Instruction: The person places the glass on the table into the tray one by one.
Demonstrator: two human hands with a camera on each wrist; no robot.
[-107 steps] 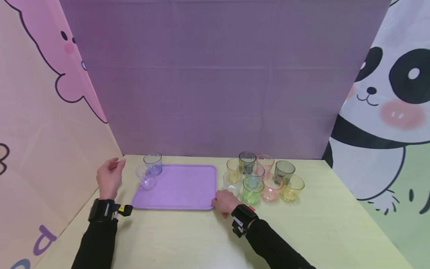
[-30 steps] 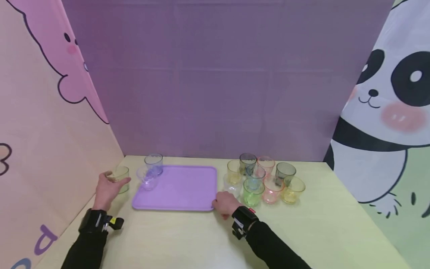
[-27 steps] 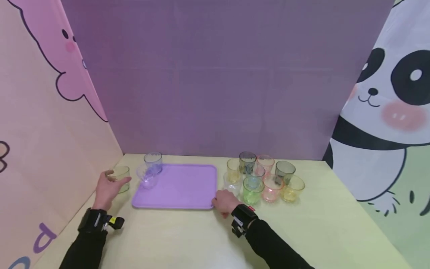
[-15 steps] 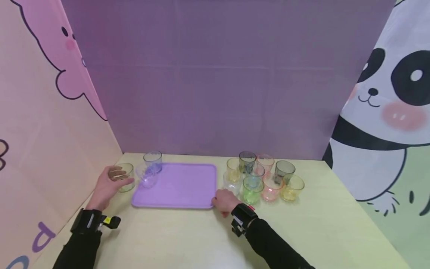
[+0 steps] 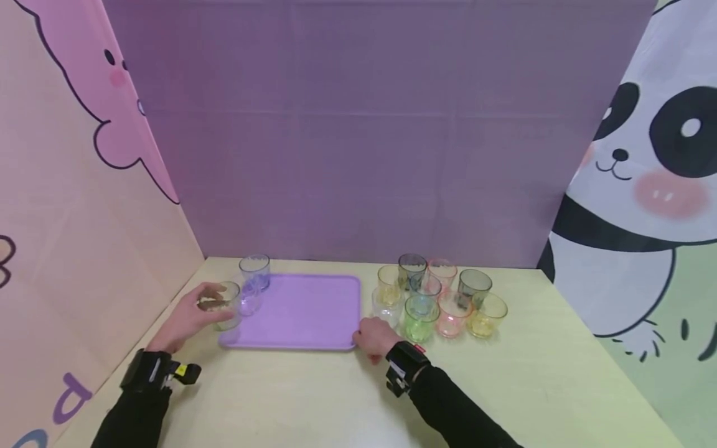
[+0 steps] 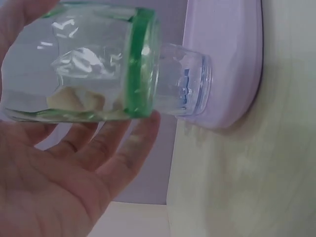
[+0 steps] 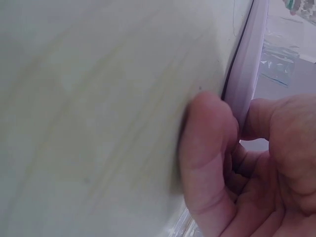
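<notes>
My left hand (image 5: 187, 318) grips a clear drinking glass with a green base (image 6: 89, 64), thumb on one side and fingers round the other. In the head view that glass hangs at the left edge of the purple tray (image 5: 308, 311), overlapping a faintly purple glass (image 5: 249, 303) that stands on the tray. Behind it, a blue-tinted glass (image 5: 255, 269) is at the tray's back left corner. My right hand (image 5: 378, 339) pinches the tray's front right corner; the right wrist view has the thumb (image 7: 259, 118) and a bent finger (image 7: 207, 153) at the rim.
Right of the tray several glasses stand close together, among them a green glass (image 5: 421, 318), a pink glass (image 5: 454, 314), a yellow glass (image 5: 488, 316) and a grey glass (image 5: 475, 286). A purple backdrop (image 5: 358, 137) rises behind the pale table (image 5: 280, 398).
In the earliest frame my left hand is raised without a glass. Later it holds the green-based glass left of the tray, then carries it right to the tray's left edge. My right hand stays put.
</notes>
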